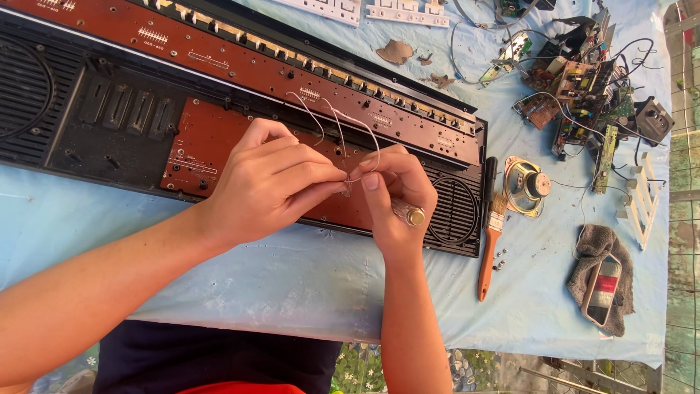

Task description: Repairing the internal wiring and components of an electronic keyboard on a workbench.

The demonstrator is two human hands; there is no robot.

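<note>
A long black keyboard case (87, 109) lies open and upside down on a table under a light blue cloth, with reddish-brown circuit boards (219, 138) inside. My left hand (270, 182) pinches thin white wires (343, 128) that loop up from the board. My right hand (394, 193) meets it at the same spot, thumb on the wires, and grips a clear-handled tool (408, 213) with a brass end. Both hands hover over the lower board, close to the round speaker grille (452, 211).
A paintbrush with an orange handle (488, 248) lies right of the case beside a loose speaker (526, 186) and small screws (500, 259). Circuit boards and tangled wires (576, 87) crowd the far right. A grey rag (601, 281) and white key pieces (645, 197) sit near the table's edge.
</note>
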